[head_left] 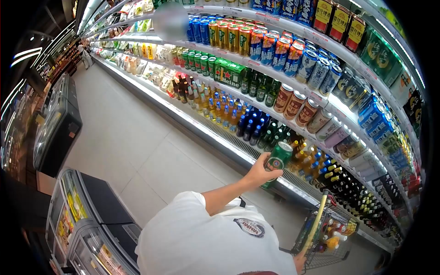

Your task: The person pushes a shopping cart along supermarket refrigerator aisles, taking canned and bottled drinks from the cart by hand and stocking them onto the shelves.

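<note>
My left hand (259,174) is closed around a green can (280,157) with a round label, held up in front of the lower shelves. The fingers and thumb wrap the can, and its silver top faces up. At the bottom right, my right hand (300,263) is on the yellow handle (316,224) of a shopping cart (327,261); only part of this hand shows. Inside the cart lie several packaged items (333,240), some orange and some red. Below and left of the can is my white shirt (206,243).
A long refrigerated shelf (229,47) of cans, bottles and a green carton (229,73) curves along the right. Freezer cabinets (103,197) stand at the left. Pale floor tiles (123,137) run between them. A distant person (85,55) stands at the upper left.
</note>
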`<state>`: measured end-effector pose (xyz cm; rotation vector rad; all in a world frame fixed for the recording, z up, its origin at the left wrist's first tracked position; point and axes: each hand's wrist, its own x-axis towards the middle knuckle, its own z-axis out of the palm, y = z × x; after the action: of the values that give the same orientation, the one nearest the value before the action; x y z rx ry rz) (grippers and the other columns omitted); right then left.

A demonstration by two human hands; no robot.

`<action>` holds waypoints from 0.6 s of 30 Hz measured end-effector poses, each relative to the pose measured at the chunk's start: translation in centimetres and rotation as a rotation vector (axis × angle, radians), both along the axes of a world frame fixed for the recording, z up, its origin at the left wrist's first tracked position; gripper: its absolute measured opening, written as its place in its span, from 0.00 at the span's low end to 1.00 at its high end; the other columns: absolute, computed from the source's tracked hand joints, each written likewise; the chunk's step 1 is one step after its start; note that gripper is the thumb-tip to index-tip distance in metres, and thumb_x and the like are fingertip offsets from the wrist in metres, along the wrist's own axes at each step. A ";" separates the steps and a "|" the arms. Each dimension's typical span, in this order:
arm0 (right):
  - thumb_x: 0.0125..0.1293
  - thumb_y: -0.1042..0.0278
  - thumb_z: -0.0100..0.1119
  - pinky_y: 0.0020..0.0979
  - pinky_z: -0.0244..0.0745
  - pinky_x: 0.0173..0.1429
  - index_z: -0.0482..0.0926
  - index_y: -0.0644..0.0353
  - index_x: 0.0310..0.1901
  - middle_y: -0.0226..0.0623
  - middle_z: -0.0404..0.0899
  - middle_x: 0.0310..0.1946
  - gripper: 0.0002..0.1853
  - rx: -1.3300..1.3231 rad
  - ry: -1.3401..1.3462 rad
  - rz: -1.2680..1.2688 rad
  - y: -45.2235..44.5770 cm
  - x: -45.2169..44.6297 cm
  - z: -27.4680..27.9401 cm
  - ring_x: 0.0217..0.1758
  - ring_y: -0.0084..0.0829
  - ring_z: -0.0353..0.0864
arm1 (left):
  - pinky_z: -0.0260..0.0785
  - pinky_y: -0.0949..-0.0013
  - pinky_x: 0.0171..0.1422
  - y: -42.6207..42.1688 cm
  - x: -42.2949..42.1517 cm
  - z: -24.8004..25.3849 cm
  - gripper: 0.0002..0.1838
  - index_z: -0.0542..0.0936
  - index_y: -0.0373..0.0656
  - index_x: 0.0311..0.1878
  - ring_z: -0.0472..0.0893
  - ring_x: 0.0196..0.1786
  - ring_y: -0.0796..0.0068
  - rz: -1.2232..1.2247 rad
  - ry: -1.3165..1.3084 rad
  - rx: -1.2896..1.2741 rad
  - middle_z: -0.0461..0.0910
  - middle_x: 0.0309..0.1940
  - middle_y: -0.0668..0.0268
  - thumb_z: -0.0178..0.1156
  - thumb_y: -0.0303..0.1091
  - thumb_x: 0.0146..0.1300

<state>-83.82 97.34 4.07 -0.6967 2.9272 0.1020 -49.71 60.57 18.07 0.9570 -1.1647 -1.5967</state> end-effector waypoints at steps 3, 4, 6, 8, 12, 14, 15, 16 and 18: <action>0.65 0.43 0.67 0.55 0.77 0.53 0.82 0.48 0.57 0.49 0.85 0.50 0.25 -0.075 -0.013 0.037 2.0 -1.5 -1.6 0.50 0.42 0.84 | 0.72 0.73 0.53 1.8 0.6 0.4 0.36 0.69 0.40 0.61 0.75 0.46 0.80 0.038 -0.025 -0.049 0.75 0.45 0.67 0.77 0.40 0.54; 0.71 0.40 0.53 0.54 0.76 0.49 0.81 0.54 0.51 0.50 0.85 0.45 0.25 -0.080 0.028 -0.035 0.5 0.3 1.0 0.48 0.51 0.83 | 0.72 0.73 0.53 2.6 0.8 0.2 0.36 0.69 0.40 0.61 0.75 0.46 0.80 0.033 -0.033 -0.061 0.75 0.45 0.67 0.77 0.40 0.54; 0.76 0.35 0.39 0.54 0.75 0.46 0.80 0.60 0.46 0.51 0.86 0.41 0.32 -0.146 0.016 -0.072 -0.4 1.5 3.5 0.46 0.58 0.83 | 0.73 0.72 0.54 4.4 1.2 0.5 0.37 0.68 0.40 0.63 0.76 0.47 0.79 0.026 -0.040 -0.046 0.75 0.46 0.67 0.77 0.40 0.54; 0.75 0.33 0.42 0.58 0.74 0.41 0.78 0.58 0.43 0.50 0.85 0.34 0.31 -0.131 0.040 -0.031 0.4 -0.2 2.1 0.39 0.60 0.83 | 0.73 0.72 0.53 6.1 1.3 0.7 0.35 0.70 0.40 0.62 0.77 0.47 0.79 0.045 -0.057 -0.024 0.76 0.44 0.67 0.77 0.37 0.54; 0.73 0.32 0.45 0.56 0.74 0.46 0.77 0.57 0.42 0.49 0.85 0.35 0.30 -0.141 -0.014 -0.071 0.6 -0.8 3.9 0.43 0.58 0.83 | 0.74 0.71 0.50 9.4 0.9 0.0 0.29 0.72 0.42 0.57 0.78 0.44 0.78 -0.020 -0.062 0.100 0.77 0.42 0.67 0.76 0.34 0.55; 0.72 0.31 0.45 0.54 0.75 0.46 0.77 0.56 0.43 0.49 0.85 0.36 0.31 -0.188 -0.030 -0.092 1.2 -1.5 3.6 0.43 0.56 0.84 | 0.75 0.70 0.48 10.5 0.5 -0.2 0.28 0.72 0.43 0.56 0.79 0.43 0.77 -0.066 -0.087 0.120 0.78 0.41 0.67 0.76 0.33 0.55; 0.72 0.30 0.43 0.54 0.75 0.47 0.77 0.57 0.43 0.50 0.85 0.37 0.32 -0.135 -0.072 -0.133 0.6 -0.9 6.0 0.43 0.57 0.84 | 0.75 0.70 0.48 11.3 0.1 -0.3 0.27 0.72 0.43 0.54 0.79 0.43 0.77 -0.081 -0.089 0.114 0.78 0.41 0.67 0.76 0.32 0.55; 0.72 0.29 0.42 0.54 0.76 0.47 0.78 0.58 0.42 0.50 0.86 0.38 0.33 -0.157 -0.039 -0.094 1.3 -1.9 4.6 0.43 0.57 0.84 | 0.75 0.70 0.48 12.0 -0.1 -0.3 0.27 0.72 0.43 0.55 0.79 0.43 0.77 -0.127 -0.092 0.120 0.79 0.42 0.67 0.75 0.31 0.56; 0.72 0.29 0.42 0.53 0.77 0.47 0.78 0.58 0.42 0.51 0.86 0.37 0.34 -0.141 -0.075 -0.134 1.4 -2.0 5.8 0.44 0.56 0.86 | 0.75 0.69 0.48 13.4 -1.1 0.1 0.26 0.71 0.43 0.55 0.79 0.43 0.77 -0.195 -0.109 0.149 0.79 0.43 0.67 0.75 0.30 0.56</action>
<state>-85.86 98.76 9.92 -0.5083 2.9196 -0.1425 -50.80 73.94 18.17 1.0643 -1.2593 -1.8273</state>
